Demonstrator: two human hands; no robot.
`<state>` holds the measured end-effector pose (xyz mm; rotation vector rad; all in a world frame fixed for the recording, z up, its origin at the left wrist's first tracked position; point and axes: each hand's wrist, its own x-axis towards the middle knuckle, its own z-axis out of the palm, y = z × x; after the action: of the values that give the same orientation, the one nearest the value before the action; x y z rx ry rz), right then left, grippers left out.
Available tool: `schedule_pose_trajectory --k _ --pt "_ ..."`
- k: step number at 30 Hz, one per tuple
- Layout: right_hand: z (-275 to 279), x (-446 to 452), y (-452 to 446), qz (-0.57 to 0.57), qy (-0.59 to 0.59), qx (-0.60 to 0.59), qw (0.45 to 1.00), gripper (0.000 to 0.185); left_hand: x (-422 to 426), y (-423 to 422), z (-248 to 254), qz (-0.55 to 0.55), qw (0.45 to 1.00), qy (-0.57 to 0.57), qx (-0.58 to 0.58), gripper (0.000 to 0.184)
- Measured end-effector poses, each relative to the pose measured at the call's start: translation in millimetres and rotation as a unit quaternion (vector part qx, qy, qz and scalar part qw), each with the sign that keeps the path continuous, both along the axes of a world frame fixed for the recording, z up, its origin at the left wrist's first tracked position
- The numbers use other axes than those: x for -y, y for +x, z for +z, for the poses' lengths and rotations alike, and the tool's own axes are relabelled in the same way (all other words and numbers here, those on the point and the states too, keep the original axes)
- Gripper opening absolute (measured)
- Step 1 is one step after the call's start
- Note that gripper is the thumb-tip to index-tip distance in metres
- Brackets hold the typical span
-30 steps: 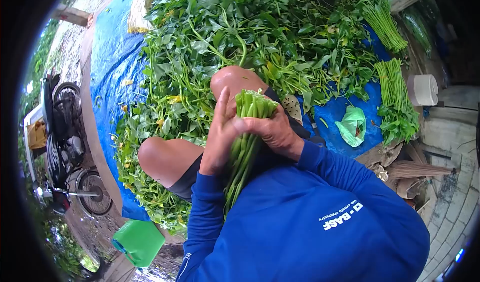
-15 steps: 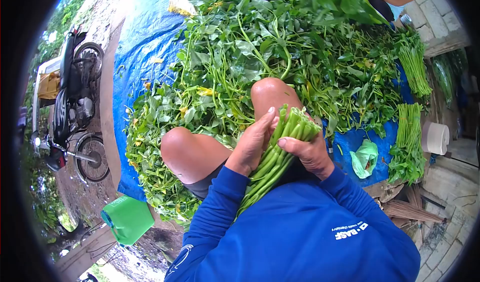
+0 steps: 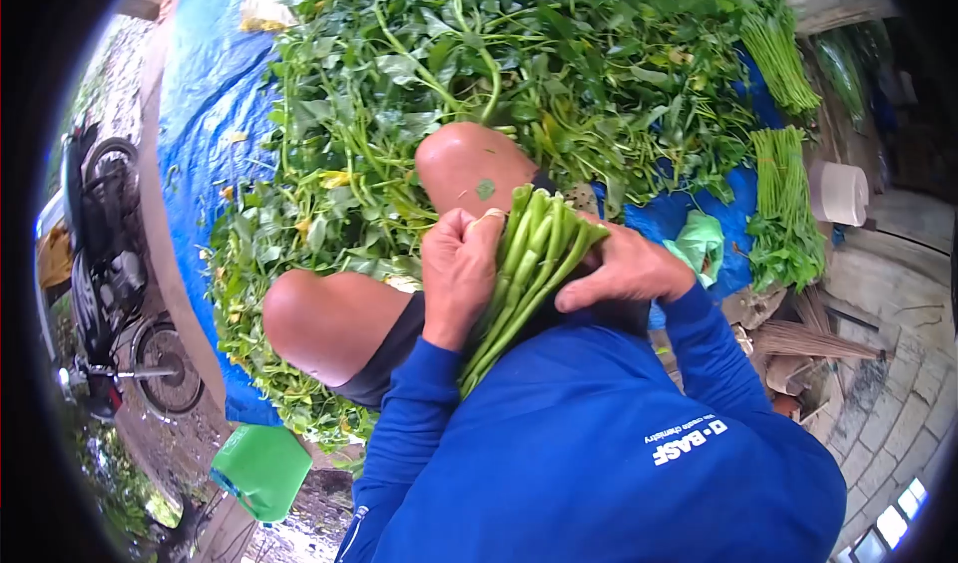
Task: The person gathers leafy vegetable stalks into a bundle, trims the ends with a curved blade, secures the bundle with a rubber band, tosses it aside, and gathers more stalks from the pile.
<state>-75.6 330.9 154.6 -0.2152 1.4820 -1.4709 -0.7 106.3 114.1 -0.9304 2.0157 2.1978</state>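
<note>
While the left hand (image 3: 459,272) curls against the green stem bundle (image 3: 531,264), its grip impossible to tell, the right hand (image 3: 631,267) rests alongside, unclenched, thumb spread

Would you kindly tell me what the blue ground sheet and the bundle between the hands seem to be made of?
Ground sheet: probably plastic tarpaulin, judging by its shiny, creased surface.
Bundle: apparently fresh plant stems, smooth, slightly glossy, with pale cut ends.

"BASF" (image 3: 691,442) and "We create chemistry" (image 3: 679,430) on the blue shirt (image 3: 589,453)
</note>
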Motion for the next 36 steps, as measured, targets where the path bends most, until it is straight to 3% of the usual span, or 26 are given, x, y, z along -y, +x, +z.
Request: schedule_pose_trajectory --k 2,3,4,5,6,8,9,13,14,15,16,18,19,21,23,24,25,27,28,29,31,33,36 --pt "-39.8 -46.3 -10.9 0.103 0.096 -0.013 0.99 0.035 0.7 1.4 -5.6 -0.029 0.999 -0.014 -0.005 0.043" --pt "-75.9 -64.4 -7.4 -0.01 -0.005 0.064 0.998 0.02 -0.7 -0.4 -1.9 -0.039 0.999 -0.019 0.002 0.043" --pt "-86.9 -56.1 -0.4 -0.184 -0.148 0.13 0.963 0.014 -2.4 -1.6 0.2 -0.049 0.998 -0.024 0.008 0.044" --pt "-97.3 -47.5 6.7 -0.315 -0.314 0.18 0.877 0.025 -1.8 -1.9 -0.7 -0.071 0.997 -0.031 0.017 0.043" --pt "-106.8 -45.1 11.0 -0.336 -0.353 0.242 0.839 0.014 -8.4 -5.1 0.7 -0.054 0.998 0.01 0.016 0.045" --pt "-118.5 -43.8 17.2 -0.327 -0.396 0.381 0.769 0.035 -13.5 -10.3 8.5 -0.058 0.997 0.037 0.028 0.054" --pt "-110.7 -39.8 23.6 -0.24 -0.458 0.439 0.735 0.067 -11.0 -11.9 12.5 -0.079 0.996 0.022 0.036 0.062" --pt "-56.2 -44.4 -11.5 -0.064 -0.509 0.268 0.816 0.084 2.9 -5.9 4.2 -0.107 0.991 -0.077 0.039 0.074" --pt "-41.9 -45.1 -13.4 -0.02 -0.519 0.236 0.821 0.069 2.2 -2.5 5.4 -0.077 0.996 -0.045 0.012 0.072" --pt "-16.4 -52.4 -18.8 0.121 -0.33 0.212 0.912 0.056 3.2 2.5 8.1 -0.046 0.999 -0.015 -0.016 0.07" --pt "6.0 -57.2 -22.0 0.254 -0.123 0.169 0.944 0.044 6.3 6.7 11.5 -0.018 0.999 0.012 -0.045 0.069" --pt "30.3 -25.8 24.2 0.204 -0.11 0.018 0.973 0.026 23.4 20.6 17.4 -0.125 0.976 -0.091 -0.155 0.055" --pt "39.7 -5.4 27.1 0.102 -0.194 -0.138 0.966 0.028 26.0 24.4 20.0 -0.205 0.942 -0.169 -0.205 0.05" --pt "64.2 32.6 19.4 -0.019 -0.231 -0.415 0.88 0.034 27.9 31.5 25.7 -0.324 0.845 -0.299 -0.303 0.042" --pt "64.9 78.6 21.1 -0.004 -0.262 -0.434 0.862 0.04 27.0 31.8 24.1 -0.33 0.788 -0.385 -0.348 0.038" --pt "65.0 100.4 27.0 0.023 -0.342 -0.329 0.88 0.043 28.7 29.6 23.8 -0.311 0.777 -0.414 -0.358 0.038" --pt "73.0 101.8 33.7 0.05 -0.288 -0.429 0.855 0.04 31.5 29.3 23.2 -0.284 0.774 -0.436 -0.361 0.038" --pt "62.7 87.1 32.8 -0.044 -0.241 -0.51 0.824 0.04 41.4 36.6 28.9 -0.213 0.815 -0.44 -0.312 0.04" --pt "50.5 52.0 30.3 -0.044 -0.171 -0.477 0.861 0.04 44.5 42.4 30.2 -0.183 0.852 -0.412 -0.266 0.043" --pt "21.2 15.3 40.2 -0.057 -0.048 -0.362 0.929 0.047 43.5 46.3 37.2 -0.147 0.906 -0.344 -0.198 0.036" --pt "0.9 -5.4 46.7 -0.069 0.055 -0.126 0.988 0.06 40.9 50.6 53.0 -0.109 0.964 -0.224 -0.091 0.035" --pt "-4.0 -12.2 58.5 -0.095 0.011 0.113 0.989 0.069 34.7 46.2 73.8 -0.146 0.982 -0.119 -0.007 0.043" --pt "1.4 -16.0 17.5 -0.037 -0.099 0.23 0.968 0.08 28.5 39.2 96.3 -0.141 0.989 -0.03 0.004 0.057"
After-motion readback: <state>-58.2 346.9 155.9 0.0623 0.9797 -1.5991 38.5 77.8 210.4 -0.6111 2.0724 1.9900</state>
